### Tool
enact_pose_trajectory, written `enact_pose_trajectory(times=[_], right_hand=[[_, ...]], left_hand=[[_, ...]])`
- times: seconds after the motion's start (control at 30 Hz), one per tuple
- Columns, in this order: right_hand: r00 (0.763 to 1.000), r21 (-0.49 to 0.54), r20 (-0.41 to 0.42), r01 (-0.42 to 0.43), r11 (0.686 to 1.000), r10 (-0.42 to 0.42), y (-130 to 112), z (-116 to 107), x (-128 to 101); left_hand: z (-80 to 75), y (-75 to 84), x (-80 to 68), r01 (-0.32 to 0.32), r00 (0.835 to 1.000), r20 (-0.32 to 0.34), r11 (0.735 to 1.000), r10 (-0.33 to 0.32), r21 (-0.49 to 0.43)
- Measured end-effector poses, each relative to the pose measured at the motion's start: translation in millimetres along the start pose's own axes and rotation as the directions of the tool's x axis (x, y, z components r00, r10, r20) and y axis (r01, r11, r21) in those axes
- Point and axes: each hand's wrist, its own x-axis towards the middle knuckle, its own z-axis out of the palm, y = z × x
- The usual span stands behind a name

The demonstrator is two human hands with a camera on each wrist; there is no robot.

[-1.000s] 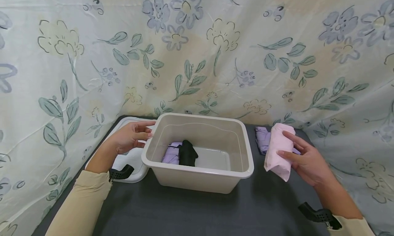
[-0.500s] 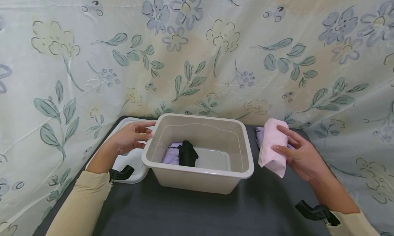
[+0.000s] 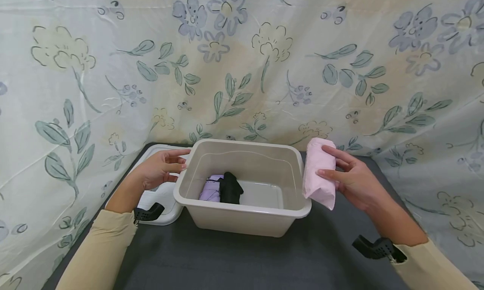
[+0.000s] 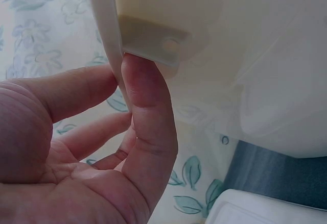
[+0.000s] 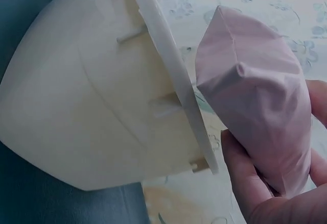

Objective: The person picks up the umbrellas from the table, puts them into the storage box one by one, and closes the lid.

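- Lid [image 3: 170,206], white: lying on the dark table [image 3: 234,264], below the left hand and partly behind its forearm.
- Left hand [image 3: 162,168]: pinching the bin's near edge, one fingertip meeting the small tab under the rim; apparently steadying.
- Bin [image 3: 242,220], cream, open-topped: standing upright between the two hands, its left rim in the left hand's fingers.
- Lilac bundle [image 3: 209,191], dark-banded: resting on the bin floor, to the right of the left hand and lower.
- Black piece [image 3: 230,189]: lying against the lilac bundle's right side, farther from the left hand, well apart from the right.
- Pink bundle [image 3: 319,172], wrapped: step in hand, by judgement, being loading, with this item not yet inside. Sitting tilted in the right hand's grasp, just beside the bin's right rim; contact with the rim not certain.
- Right hand [image 3: 351,176]: clamping the pink bundle's right side between thumb and fingers. Next move likely calling for lifting over the rim, leftward, then lowering beside the black piece and letting go.
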Motion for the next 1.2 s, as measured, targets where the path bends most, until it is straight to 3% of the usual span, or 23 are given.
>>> enact_pose_trajectory(times=[0.27,0.53,1.2], right_hand=[[0.999,-0.017,0.043,-0.023,1.0,0.024,-10,19,10],[0.989,0.039,0.134,-0.067,0.997,0.061,-21,36,20],[0.957,0.125,0.237,-0.202,0.971,0.168,-35,71,62]], left_hand=[[1.0,-1.6,-0.1,0.002,1.0,-0.003,1.0,-0.002,-0.002],[0.5,-0.8,0.0,0.004,1.0,-0.007,1.0,-0.004,-0.009],[-3.5,2.8,5.3,0.02,1.0,0.004,1.0,-0.02,0.007]])
